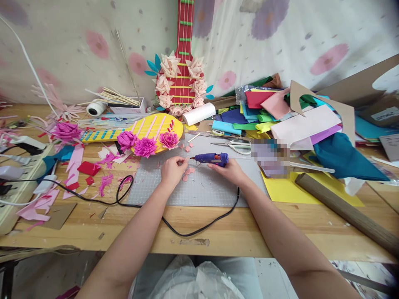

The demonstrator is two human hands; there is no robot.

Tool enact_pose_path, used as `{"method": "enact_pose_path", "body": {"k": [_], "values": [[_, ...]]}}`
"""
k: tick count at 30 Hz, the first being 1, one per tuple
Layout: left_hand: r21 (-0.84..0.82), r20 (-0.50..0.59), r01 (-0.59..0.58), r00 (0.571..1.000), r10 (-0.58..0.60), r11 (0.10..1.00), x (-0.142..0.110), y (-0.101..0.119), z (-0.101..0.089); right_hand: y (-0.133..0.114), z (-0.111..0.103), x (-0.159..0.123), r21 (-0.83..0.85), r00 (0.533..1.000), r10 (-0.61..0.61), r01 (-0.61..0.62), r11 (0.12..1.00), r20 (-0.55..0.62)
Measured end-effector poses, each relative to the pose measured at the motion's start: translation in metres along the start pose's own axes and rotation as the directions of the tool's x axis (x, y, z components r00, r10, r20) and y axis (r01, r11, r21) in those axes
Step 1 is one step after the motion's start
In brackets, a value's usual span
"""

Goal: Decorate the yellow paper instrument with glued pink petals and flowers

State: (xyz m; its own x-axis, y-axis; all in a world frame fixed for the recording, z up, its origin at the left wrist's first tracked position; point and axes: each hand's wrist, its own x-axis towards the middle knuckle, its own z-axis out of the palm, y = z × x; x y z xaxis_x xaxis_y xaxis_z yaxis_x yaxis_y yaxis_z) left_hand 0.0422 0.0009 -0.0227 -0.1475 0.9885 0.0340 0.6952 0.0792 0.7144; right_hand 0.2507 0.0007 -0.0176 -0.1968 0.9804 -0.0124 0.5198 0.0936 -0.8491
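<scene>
My glue gun [209, 158] was deep blue and the cord [187, 235] black. I had salmon-pink scraps [189, 170] on a grey mat [218, 193] patterned with a fine pale grid. I saw a yellow guitar [176, 126] with pink and blue strips [152, 126] and magenta flowers [145, 147], a red guitar [176, 84] with green and yellow bars [186, 23] and pale peach flowers [170, 65], and a white curtain [71, 41] printed with pink and purple blooms [97, 44].
</scene>
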Motion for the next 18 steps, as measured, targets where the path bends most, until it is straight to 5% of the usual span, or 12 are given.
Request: {"method": "enact_pose_path", "body": {"k": [18], "values": [[-0.082,0.004,0.026,1.0,-0.026,0.996,0.0018,-0.0046,0.004,0.0024,0.0027,0.0027,-0.01,0.995,-0.094,0.094,0.995,-0.025]]}}
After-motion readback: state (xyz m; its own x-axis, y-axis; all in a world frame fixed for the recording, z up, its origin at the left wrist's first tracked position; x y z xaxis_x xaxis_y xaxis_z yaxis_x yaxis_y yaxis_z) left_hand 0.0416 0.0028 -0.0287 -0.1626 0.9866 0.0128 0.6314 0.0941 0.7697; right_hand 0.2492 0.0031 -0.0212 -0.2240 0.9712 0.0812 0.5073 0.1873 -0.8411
